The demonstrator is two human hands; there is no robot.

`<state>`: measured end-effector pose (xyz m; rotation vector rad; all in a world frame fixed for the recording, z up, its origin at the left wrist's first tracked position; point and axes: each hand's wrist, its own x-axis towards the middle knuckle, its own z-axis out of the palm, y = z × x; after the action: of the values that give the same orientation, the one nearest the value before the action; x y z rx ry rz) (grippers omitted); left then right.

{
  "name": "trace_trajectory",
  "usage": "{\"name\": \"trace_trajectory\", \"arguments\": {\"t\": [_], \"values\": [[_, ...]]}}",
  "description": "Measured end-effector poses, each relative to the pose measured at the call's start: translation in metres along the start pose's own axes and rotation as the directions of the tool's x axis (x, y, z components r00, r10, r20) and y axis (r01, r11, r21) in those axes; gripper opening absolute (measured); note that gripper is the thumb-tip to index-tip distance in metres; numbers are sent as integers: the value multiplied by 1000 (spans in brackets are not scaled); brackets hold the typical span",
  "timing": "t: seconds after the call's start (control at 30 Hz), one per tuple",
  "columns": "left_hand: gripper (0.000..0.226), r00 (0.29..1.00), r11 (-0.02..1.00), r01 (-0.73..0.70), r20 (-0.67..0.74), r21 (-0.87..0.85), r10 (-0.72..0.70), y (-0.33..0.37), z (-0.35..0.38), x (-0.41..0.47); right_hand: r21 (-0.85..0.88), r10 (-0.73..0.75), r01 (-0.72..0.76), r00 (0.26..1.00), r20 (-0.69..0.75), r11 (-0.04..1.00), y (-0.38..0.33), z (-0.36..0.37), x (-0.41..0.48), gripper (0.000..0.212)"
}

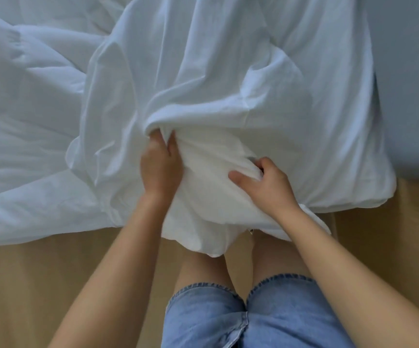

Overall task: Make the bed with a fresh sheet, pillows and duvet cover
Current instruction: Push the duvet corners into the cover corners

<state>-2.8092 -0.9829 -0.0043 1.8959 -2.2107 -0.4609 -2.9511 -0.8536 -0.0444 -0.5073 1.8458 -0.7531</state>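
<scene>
White crumpled duvet cover [228, 71] lies bunched against the white quilted duvet [27, 101], its near end overhanging the wooden floor [52, 272]. Left hand [158, 164] and right hand [268, 187], apart, each clamp a fold of it. Uneven pulling could twist it or drag it floorward.

Both bare forearms reach forward and down. The left grip [157, 160] has its fingers buried under a fold of the duvet cover [216, 91], thumb on top. The right grip [269, 183] bunches the same cloth, fingers curled, thumb pressed flat.
</scene>
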Motion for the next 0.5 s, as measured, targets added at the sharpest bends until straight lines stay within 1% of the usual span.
{"name": "trace_trajectory", "arguments": {"t": [0.03, 0.07, 0.13, 0.2, 0.27, 0.3, 0.33, 0.37, 0.4, 0.43, 0.47, 0.5], "values": [[40, 1000, 999, 13, -20, 40, -12, -7, -5, 13, -66, 8, -7, 1000, 9, 998, -3, 1, -1, 49], [42, 999, 995, 45, -10, 84, -44, -13, -9, 24, -144, -3, 5, 1000, 19, 990, -7, 5, -1, 51], [45, 991, 981, 114, 55, 156, -124, -16, -9, 32, -296, -54, 59, 998, 23, 953, -12, 14, 1, 48], [49, 984, 981, 134, 99, 138, -148, -10, -4, 22, -441, -87, 79, 996, 4, 894, -15, 20, 6, 48], [55, 989, 992, 109, 93, 61, -115, -2, 1, 2, -483, -65, 69, 998, 25, 873, -14, 20, 11, 50], [58, 990, 995, 100, 94, 10, -101, 1, 3, -10, -448, -39, 49, 999, 33, 893, -15, 19, 12, 48], [62, 989, 994, 105, 110, -28, -101, 4, 6, -21, -364, -11, 23, 999, 34, 931, -16, 20, 13, 43], [66, 982, 992, 125, 144, -29, -119, 6, 9, -30, -219, 16, -11, 1000, 21, 976, -18, 22, 14, 33], [71, 972, 989, 147, 184, 6, -146, 7, 12, -38, -23, 74, -74, 997, 5, 997, -21, 21, 14, 20], [73, 961, 985, 162, 220, 54, -170, 8, 17, -43, 192, 155, -156, 988, 21, 969, -27, 19, 13, 16], [71, 952, 982, 172, 243, 83, -188, 9, 21, -44, 378, 220, -216, 975, 32, 900, -33, 12, 13, 23], [65, 946, 980, 185, 257, 77, -198, 12, 26, -44, 502, 263, -242, 964, 30, 830, -39, 2, 11, 28]]}}
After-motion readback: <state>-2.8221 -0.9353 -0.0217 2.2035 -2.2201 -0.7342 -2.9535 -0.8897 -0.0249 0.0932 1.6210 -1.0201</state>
